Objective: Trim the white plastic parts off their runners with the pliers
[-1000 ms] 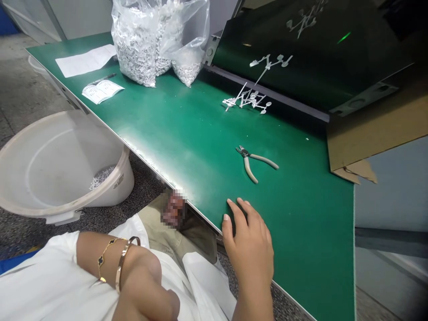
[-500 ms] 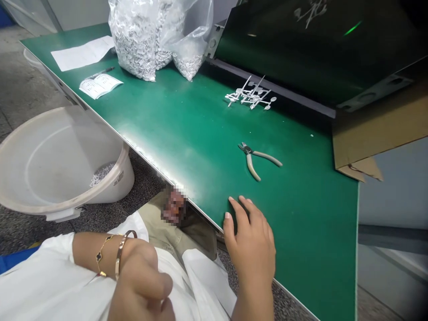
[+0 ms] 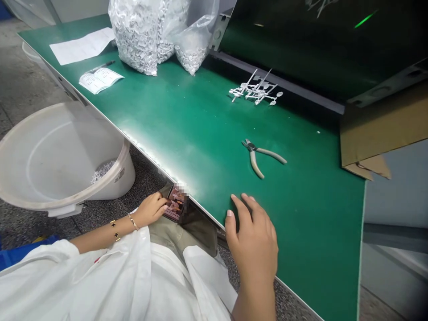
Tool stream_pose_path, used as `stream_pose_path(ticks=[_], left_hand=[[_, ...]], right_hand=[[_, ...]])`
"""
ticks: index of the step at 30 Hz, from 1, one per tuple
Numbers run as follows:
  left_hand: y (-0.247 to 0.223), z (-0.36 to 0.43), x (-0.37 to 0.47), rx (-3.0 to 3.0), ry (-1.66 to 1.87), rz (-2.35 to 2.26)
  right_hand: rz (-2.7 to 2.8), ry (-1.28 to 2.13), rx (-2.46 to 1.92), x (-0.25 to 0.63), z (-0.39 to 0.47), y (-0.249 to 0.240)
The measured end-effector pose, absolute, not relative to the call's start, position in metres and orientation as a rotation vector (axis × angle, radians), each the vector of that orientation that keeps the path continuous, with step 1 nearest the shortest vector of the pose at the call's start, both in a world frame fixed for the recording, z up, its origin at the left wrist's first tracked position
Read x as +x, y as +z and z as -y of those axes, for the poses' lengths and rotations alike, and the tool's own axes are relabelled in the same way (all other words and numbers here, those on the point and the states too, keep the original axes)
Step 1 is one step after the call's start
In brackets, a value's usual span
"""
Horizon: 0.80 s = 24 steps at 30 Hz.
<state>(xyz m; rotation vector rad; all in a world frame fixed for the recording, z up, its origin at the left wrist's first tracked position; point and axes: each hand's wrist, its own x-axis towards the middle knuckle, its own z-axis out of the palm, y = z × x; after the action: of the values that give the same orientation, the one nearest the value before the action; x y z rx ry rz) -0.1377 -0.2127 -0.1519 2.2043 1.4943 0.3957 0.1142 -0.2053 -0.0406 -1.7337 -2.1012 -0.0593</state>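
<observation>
My left hand (image 3: 152,208), with bracelets at the wrist, reaches over my lap with its fingers stretched out onto the edge of a phone (image 3: 174,206). The phone lies on my thigh by the table edge, partly blurred, its screen lit. It is not gripped; the fingertips just meet its screen. On the green tabletop (image 3: 301,214) rests my right hand (image 3: 252,236), fingers spread and slightly bent, holding nothing. Beyond its fingertips lie side cutters (image 3: 256,156) with pale handles, spread apart. Farther back is a small heap of white plastic sprues (image 3: 256,91).
Clear bags (image 3: 133,40) full of small white parts stand at the back, near a paper sheet (image 3: 80,47), an open booklet (image 3: 100,80) and a pen (image 3: 103,66). A white tub (image 3: 63,198) is on the floor at left. A dark panel (image 3: 301,58) and cardboard (image 3: 381,129) border the right.
My left hand has moved from close in front of my chest, where it was curled, down and away to the phone on my lap. My right hand stays in place on the table.
</observation>
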Motion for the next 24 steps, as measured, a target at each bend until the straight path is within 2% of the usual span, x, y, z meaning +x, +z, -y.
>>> stream_pose_path(ticks=[3, 7, 15, 24], left_hand=[[-0.17, 0.214, -0.144, 2.151, 0.302, -1.493], [-0.171, 0.212, -0.139, 2.23, 0.211, -1.311], [-0.185, 0.213, -0.142, 1.924, 0.552, -1.539], [-0.187, 0.21, -0.14, 1.934, 0.493, -1.524]], right_hand=[[2.094, -0.042, -1.748, 0.114, 0.206, -0.041], [2.09, -0.045, -1.752, 0.114, 0.206, -0.041], [2.092, -0.042, -1.77, 0.112, 0.207, -0.039], [2.106, -0.066, -1.764, 0.114, 0.207, -0.041]])
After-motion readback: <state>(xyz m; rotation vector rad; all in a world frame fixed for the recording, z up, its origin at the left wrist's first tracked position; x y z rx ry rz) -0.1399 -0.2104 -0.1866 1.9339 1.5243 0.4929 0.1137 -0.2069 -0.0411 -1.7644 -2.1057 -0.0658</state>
